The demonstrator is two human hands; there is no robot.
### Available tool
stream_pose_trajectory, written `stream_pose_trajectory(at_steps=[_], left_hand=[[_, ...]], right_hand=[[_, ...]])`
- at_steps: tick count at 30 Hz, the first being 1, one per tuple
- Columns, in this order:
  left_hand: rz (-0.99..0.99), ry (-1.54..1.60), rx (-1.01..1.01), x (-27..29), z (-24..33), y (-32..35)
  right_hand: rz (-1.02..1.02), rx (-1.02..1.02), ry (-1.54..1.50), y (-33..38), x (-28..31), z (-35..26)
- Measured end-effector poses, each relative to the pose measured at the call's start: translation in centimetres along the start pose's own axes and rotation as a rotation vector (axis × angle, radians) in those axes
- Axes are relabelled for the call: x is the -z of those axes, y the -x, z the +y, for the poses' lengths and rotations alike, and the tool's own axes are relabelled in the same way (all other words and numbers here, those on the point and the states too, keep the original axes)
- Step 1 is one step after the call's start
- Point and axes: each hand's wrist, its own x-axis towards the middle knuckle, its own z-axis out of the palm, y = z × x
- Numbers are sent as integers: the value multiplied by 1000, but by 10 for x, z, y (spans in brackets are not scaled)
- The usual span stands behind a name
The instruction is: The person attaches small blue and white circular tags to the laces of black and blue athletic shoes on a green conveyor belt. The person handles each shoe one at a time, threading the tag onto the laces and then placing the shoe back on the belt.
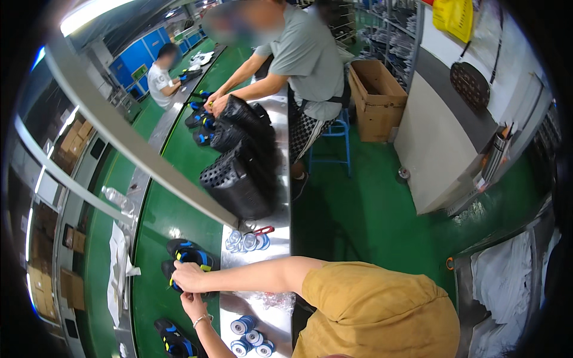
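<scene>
A pair of black sandals (197, 255) with blue and yellow straps lies on the green belt in front of me. My right hand (188, 277) reaches across from the right, its fingers closed on the nearer sandal of the pair. Just below it, close to the sandal's edge, my left hand (194, 306) has its fingers pinched together, with a bracelet at the wrist. What the left fingertips hold is too small to make out. Another black sandal (175, 338) with blue and yellow parts rests nearer on the belt.
Blue-and-white rolls (253, 338) and clear rolls with a red-handled tool (263, 230) lie on the metal ledge. Black perforated baskets (239, 182) stand beyond. A co-worker (313, 62) handles sandals there. A grey post (143, 149) slants across; a cardboard box (377, 107) stands behind.
</scene>
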Motion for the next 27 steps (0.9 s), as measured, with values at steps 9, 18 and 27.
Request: stream_pose_trajectory(at_steps=[9, 18, 27], left_hand=[[194, 754, 401, -24, 1, -3], [225, 940, 411, -12, -24, -2], [241, 690, 455, -12, -18, 8]], right_hand=[[-169, 33, -65, 41, 45, 39], [-177, -40, -152, 61, 42, 41], [-205, 14, -153, 64, 25, 35]])
